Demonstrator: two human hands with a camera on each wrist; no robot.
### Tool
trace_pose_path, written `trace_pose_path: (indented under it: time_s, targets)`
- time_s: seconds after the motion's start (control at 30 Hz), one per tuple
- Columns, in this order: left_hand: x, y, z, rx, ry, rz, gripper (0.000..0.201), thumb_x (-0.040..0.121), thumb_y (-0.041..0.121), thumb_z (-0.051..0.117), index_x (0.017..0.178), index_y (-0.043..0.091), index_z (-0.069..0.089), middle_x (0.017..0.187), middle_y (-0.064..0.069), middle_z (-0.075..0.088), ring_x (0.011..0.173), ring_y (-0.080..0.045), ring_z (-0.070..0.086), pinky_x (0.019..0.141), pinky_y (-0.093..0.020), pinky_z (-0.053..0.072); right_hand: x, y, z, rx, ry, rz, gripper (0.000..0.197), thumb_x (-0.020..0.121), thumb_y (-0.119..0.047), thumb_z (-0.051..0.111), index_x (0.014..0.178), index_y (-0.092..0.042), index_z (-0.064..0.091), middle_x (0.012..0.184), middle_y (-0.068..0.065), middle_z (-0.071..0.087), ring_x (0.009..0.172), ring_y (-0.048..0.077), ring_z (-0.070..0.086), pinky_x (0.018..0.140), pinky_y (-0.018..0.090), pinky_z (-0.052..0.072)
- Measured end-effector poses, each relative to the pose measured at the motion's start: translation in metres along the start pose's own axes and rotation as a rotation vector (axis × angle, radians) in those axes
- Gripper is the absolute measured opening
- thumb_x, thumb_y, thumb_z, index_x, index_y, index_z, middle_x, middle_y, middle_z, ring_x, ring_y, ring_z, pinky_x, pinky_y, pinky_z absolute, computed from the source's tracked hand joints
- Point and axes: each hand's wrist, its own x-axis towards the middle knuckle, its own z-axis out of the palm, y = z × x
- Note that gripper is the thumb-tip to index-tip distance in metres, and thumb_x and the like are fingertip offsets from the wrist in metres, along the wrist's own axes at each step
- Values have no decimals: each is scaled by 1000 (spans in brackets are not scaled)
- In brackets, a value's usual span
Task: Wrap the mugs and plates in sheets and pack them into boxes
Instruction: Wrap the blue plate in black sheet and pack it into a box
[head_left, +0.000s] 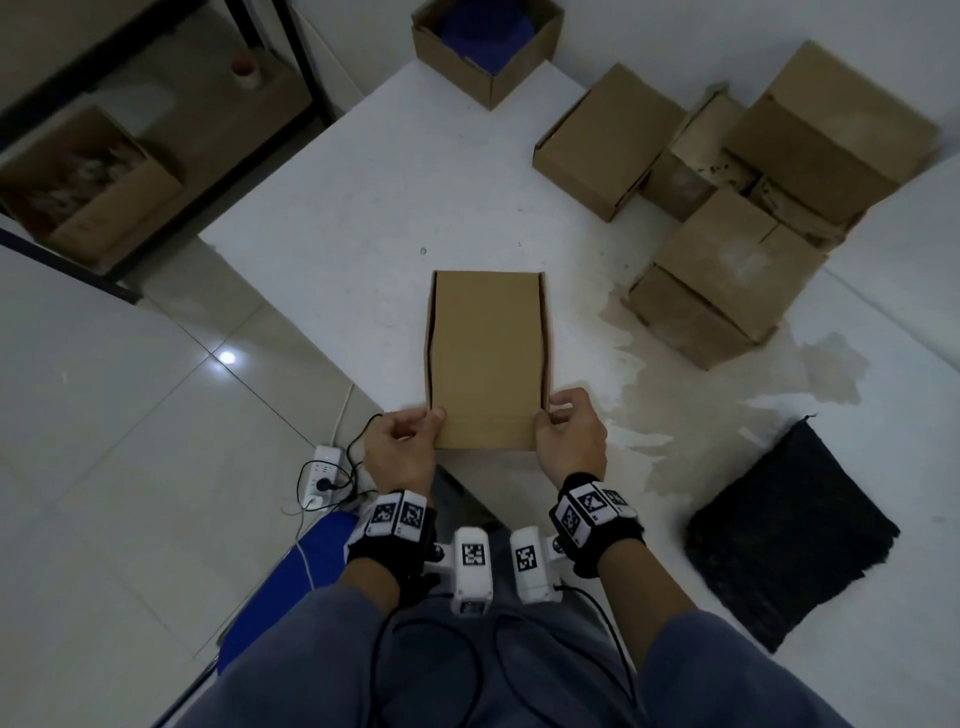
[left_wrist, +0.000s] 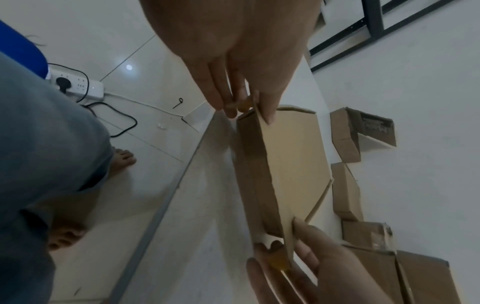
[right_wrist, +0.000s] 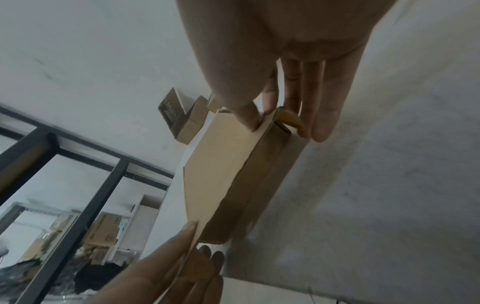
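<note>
A flat brown cardboard box (head_left: 485, 353) lies on the white table, its lid down, near the front edge. My left hand (head_left: 402, 441) pinches the lid's near left corner, thumb on top and fingers beneath, as the left wrist view shows (left_wrist: 249, 107). My right hand (head_left: 569, 431) pinches the near right corner the same way (right_wrist: 275, 119). The box (left_wrist: 288, 164) (right_wrist: 226, 176) rests on the table. A stack of black sheets (head_left: 789, 530) lies at the right. No mug or plate is in sight.
Several closed and open cardboard boxes (head_left: 727, 197) crowd the table's back right, and an open box (head_left: 488, 47) with something blue stands at the far end. A black metal rack (head_left: 104, 156) with a box stands left. A power strip (head_left: 322, 475) and cables lie on the floor.
</note>
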Motion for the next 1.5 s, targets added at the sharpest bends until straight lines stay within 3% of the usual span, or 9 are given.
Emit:
trace_pose_path:
  time_s: [0.1,0.27,0.6,0.8,0.93,1.07,1.17,1.27,1.5]
  targets:
    - [-8,-16,-8,-20,-56,57,14,79,22,80,92,21,74,83,7,73,82,-8,69,81,-26,58,-8,14,1,91,22,-21,12,87,-24,68,94,-19,61,83,-10,62,77,8,59,71,24,49]
    - [-4,-31,-11,-133,-153,4,19,79,15,80,95,23,74,88,-3,76,89,-20,72,89,-42,57,-22,31,6,237,75,-43,13,85,-18,73,96,-15,66,84,-10,65,78,-8,58,68,0,41]
    - [1,-35,-16,-260,-206,-120,33,78,-4,76,98,22,73,100,-6,73,95,-20,70,96,-47,53,-16,36,6,500,44,29,23,78,-3,78,96,-13,67,91,-1,70,82,5,68,77,17,53]
    - [6,-36,-19,-275,-276,-100,36,79,-9,73,104,17,72,99,-16,71,103,-33,66,99,-49,51,-14,38,6,579,33,16,28,77,4,76,99,-10,67,94,7,71,86,13,69,81,21,54]
    - [8,-35,-18,-268,-321,-57,47,75,-19,68,108,16,69,104,-16,69,104,-30,65,91,-36,55,-13,40,7,570,30,-8,32,77,12,71,97,-14,66,96,6,71,92,15,69,88,24,54]
    - [13,-34,-21,-45,-343,158,55,71,-15,74,110,24,66,104,-4,69,99,-23,67,84,-32,58,-11,42,8,455,47,-96,33,79,15,64,99,-11,65,98,4,70,96,18,69,88,22,54]
    - [24,-27,-26,247,-399,458,72,74,-3,79,134,29,53,125,2,62,110,-11,61,91,-28,54,-6,40,5,238,-3,-221,33,84,9,63,111,-11,63,104,3,67,94,17,66,86,20,53]
    - [38,-16,-27,484,-529,736,91,72,3,83,149,24,38,147,-4,47,124,-18,55,101,-32,49,5,36,-1,41,-85,-334,43,86,7,57,122,-17,56,107,2,65,93,17,64,88,26,53]
    - [50,-9,-15,764,-345,1061,56,60,33,91,107,10,71,128,-5,65,81,-21,68,65,-28,56,40,13,-21,-319,-74,-492,41,82,3,58,113,-22,50,94,3,62,82,27,60,68,37,53]
